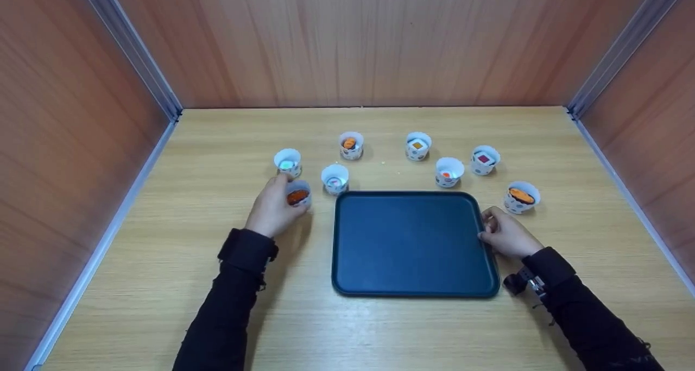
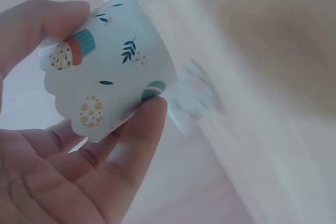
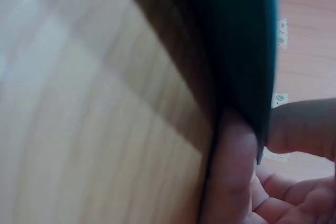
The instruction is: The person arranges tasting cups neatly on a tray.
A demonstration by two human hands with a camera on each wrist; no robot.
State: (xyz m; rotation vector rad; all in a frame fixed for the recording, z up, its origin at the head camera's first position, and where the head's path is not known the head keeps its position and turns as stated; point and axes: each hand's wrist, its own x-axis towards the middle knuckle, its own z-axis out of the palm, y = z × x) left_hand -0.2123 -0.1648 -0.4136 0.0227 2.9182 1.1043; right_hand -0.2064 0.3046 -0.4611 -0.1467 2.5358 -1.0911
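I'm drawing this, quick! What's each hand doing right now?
Left hand: closed, holding a white, patterned paper cup with a scalloped rim.
Right hand: closed, pinching the right edge of a dark teal rectangular tray.

Reddish wood-grain panels (image 1: 358, 45) on three sides, grey corner strips (image 1: 138, 50), perhaps metal, pale tabletop (image 1: 326, 333)

A tray (image 1: 412, 246) sits on the surface (image 1: 353, 338), right hand (image 1: 507, 234) at its right edge; left of it, the left hand (image 1: 276, 207) holds one cup (image 1: 308, 199); seven other cups (image 1: 336, 186) arc around its far side.
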